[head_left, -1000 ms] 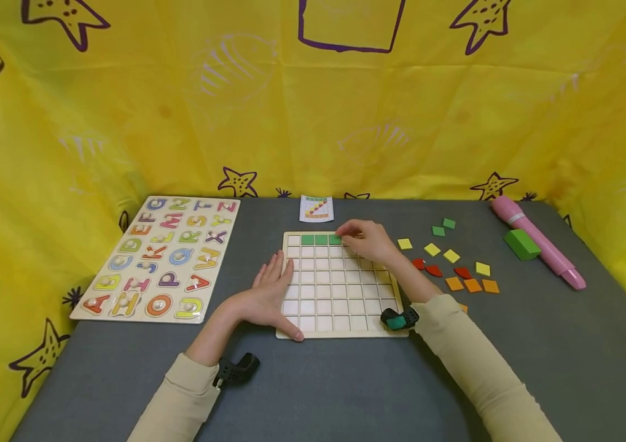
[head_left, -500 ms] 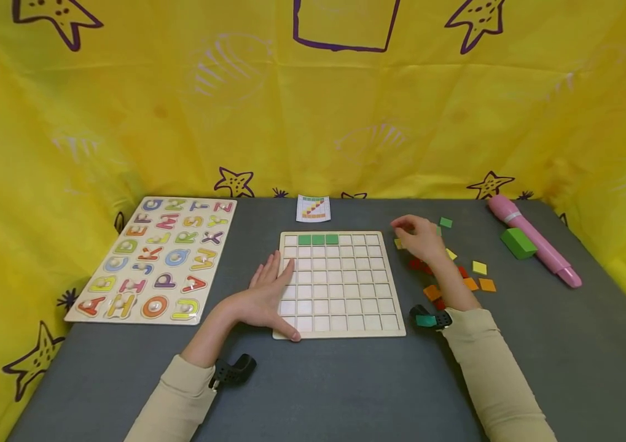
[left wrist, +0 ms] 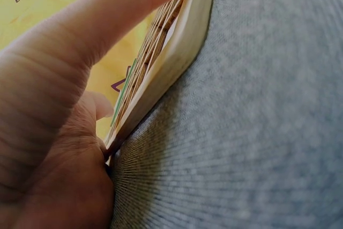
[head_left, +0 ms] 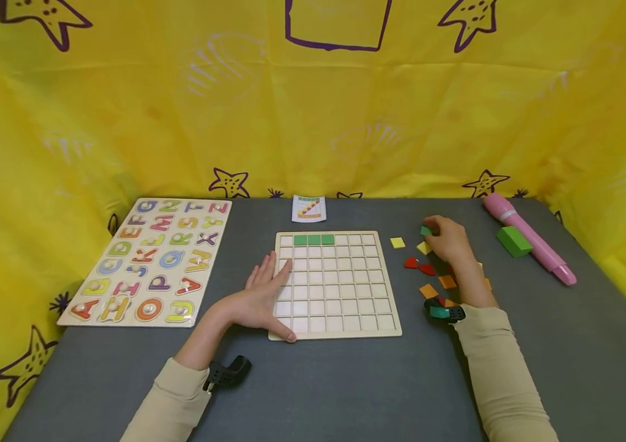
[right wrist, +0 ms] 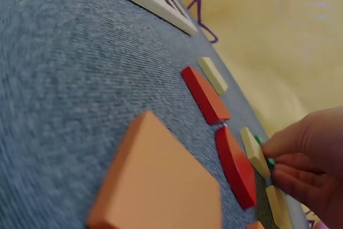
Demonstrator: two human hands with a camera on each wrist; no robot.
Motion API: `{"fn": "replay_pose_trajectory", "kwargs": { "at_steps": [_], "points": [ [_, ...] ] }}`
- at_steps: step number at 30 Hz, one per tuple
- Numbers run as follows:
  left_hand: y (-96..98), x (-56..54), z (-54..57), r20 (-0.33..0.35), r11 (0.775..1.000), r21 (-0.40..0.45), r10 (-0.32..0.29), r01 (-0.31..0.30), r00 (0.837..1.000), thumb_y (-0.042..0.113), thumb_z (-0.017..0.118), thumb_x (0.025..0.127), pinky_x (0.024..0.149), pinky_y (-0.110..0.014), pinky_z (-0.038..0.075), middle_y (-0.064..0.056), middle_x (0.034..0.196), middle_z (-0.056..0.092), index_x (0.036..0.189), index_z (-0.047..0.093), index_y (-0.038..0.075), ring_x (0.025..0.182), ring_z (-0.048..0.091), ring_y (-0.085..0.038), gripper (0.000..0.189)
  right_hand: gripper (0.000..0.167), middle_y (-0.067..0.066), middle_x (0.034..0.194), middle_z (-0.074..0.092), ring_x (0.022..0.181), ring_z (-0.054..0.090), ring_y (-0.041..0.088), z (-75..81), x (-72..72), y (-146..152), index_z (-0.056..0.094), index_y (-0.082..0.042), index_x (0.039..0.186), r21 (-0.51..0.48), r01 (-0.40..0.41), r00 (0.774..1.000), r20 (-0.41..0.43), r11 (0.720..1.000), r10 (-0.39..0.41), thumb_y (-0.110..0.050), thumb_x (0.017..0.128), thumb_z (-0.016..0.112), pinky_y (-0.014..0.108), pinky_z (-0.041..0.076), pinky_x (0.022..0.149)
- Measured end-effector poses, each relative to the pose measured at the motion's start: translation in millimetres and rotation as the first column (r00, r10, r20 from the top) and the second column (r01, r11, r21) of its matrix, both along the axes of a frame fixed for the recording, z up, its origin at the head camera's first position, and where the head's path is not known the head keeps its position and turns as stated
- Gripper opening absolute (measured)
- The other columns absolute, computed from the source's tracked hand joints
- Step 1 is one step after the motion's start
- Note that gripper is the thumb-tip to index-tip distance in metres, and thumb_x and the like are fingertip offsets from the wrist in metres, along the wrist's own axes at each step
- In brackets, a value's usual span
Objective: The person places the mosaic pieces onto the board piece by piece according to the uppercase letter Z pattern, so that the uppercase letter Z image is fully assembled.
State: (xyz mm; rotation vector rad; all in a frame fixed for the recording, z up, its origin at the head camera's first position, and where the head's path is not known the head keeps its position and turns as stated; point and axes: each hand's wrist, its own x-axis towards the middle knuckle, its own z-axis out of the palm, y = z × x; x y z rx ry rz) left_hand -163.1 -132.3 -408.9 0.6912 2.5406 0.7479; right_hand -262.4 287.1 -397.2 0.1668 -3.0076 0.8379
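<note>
Left hand spread on the board, right hand at a loose green tile.
Board looks stiff and light, so holding the rim is plenty; left fingers are straight, thumb by the near corner. Farther off, that green tile is right of the board, just past a yellow tile. Probably light, hard, kinda slick, so I'd pinch opposite edges. Right fingers bend down to it; can't tell if the grip's clamped.
</note>
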Motion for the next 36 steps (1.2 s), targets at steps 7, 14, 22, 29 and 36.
{"fn": "replay_pose_trajectory", "kwargs": {
  "at_steps": [7, 14, 22, 29, 36],
  "points": [
    [-3.9, -0.1, -1.3, -0.016, 1.000, 0.004, 0.004, -0.004, 1.000, 0.058, 0.087, 0.060, 0.114, -0.054, -0.005, -0.022, 0.158, -0.020, 0.157, 0.001, 0.006, 0.145, -0.020, -0.033, 0.139, 0.042, 0.028, 0.121, 0.058, 0.109, 0.054, 0.041, -2.2, 2.7, 2, 0.053, 0.007, 0.130, -0.085, 0.046, 0.998, 0.047, 0.995, -0.042, -0.012, 0.094, 0.063, 0.051, 0.043, 0.093],
    [-3.6, -2.0, -1.0, -0.025, 1.000, 0.013, -0.005, 0.005, 1.000, 0.058, 0.087, 0.061, 0.114, -0.055, -0.004, -0.022, 0.158, -0.021, 0.156, 0.001, 0.004, 0.145, -0.019, -0.034, 0.139, 0.036, 0.026, 0.112, 0.063, 0.102, 0.056, 0.038, -1.1, 6.3, 1, 0.059, 0.005, 0.123, -0.092, 0.062, 0.998, 0.005, 0.994, -0.062, -0.015, 0.093, 0.064, 0.050, 0.043, 0.088],
    [-1.9, -3.4, -2.0, -0.021, 1.000, 0.015, -0.007, 0.007, 1.000, 0.057, 0.087, 0.060, 0.114, -0.055, -0.004, -0.023, 0.157, -0.020, 0.155, -0.001, 0.001, 0.145, -0.019, -0.034, 0.141, 0.038, 0.021, 0.113, 0.064, 0.102, 0.058, 0.033, 6.6, 7.5, -23, 0.063, -0.001, 0.122, -0.259, 0.034, 0.999, 0.017, 0.965, -0.031, -0.027, 0.093, 0.068, 0.036, 0.046, 0.079],
    [0.1, -3.5, 0.2, -0.019, 1.000, 0.008, -0.001, 0.001, 1.000, 0.057, 0.088, 0.060, 0.115, -0.054, -0.004, -0.023, 0.157, -0.020, 0.155, -0.001, 0.000, 0.145, -0.019, -0.034, 0.142, 0.028, 0.012, 0.102, 0.067, 0.094, 0.061, 0.026, -0.2, 4.0, -75, 0.068, -0.006, 0.111, -0.331, -0.092, 0.993, 0.040, 0.939, 0.112, -0.023, 0.090, 0.072, 0.037, 0.047, 0.081],
    [-0.2, -2.0, -0.4, -0.008, 1.000, 0.012, 0.007, -0.007, 1.000, 0.057, 0.087, 0.060, 0.115, -0.054, -0.005, -0.022, 0.158, -0.020, 0.155, 0.001, 0.001, 0.145, -0.019, -0.034, 0.140, 0.017, 0.010, 0.100, 0.066, 0.095, 0.060, 0.025, -2.9, -1.4, -108, 0.070, -0.004, 0.102, -0.275, -0.295, 0.953, -0.020, 0.915, 0.301, -0.014, 0.088, 0.073, 0.042, 0.049, 0.088]
  ]
}}
